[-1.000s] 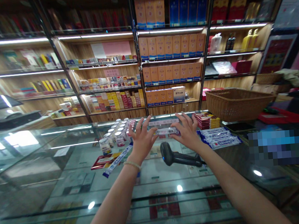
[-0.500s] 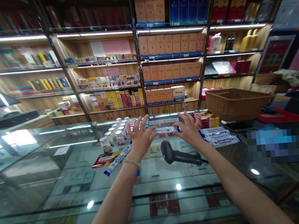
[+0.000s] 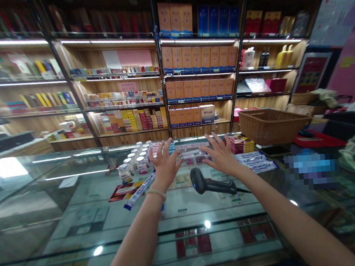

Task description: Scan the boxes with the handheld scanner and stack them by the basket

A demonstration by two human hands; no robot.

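Over the glass counter [image 3: 183,202], my left hand [image 3: 165,163] is open, its fingers spread and its thumb close to the left end of a clear-and-blue slim packet [image 3: 190,153]. My right hand [image 3: 222,156] is also open, fingers apart, by the packet's right end. Whether a fingertip still touches the packet I cannot tell. Nearer me, below the gap between the hands, lies a black barcode scanner [image 3: 214,185]. Left of my left wrist, a blue-and-white slim packet [image 3: 139,192] lies across a red-and-yellow packet [image 3: 120,191].
Several white-lidded jars [image 3: 141,165] stand left of my left hand. Several slim packets [image 3: 255,161] lie right of my right hand, before a red-and-yellow stack [image 3: 242,144]. A wicker basket [image 3: 272,127] sits at the right. Stocked shelves [image 3: 199,92] line the back wall.
My right hand's fingers have opened away from the slim packet's right end. My left hand's fingers have also spread. The view has turned slightly right; the scanner still lies there.
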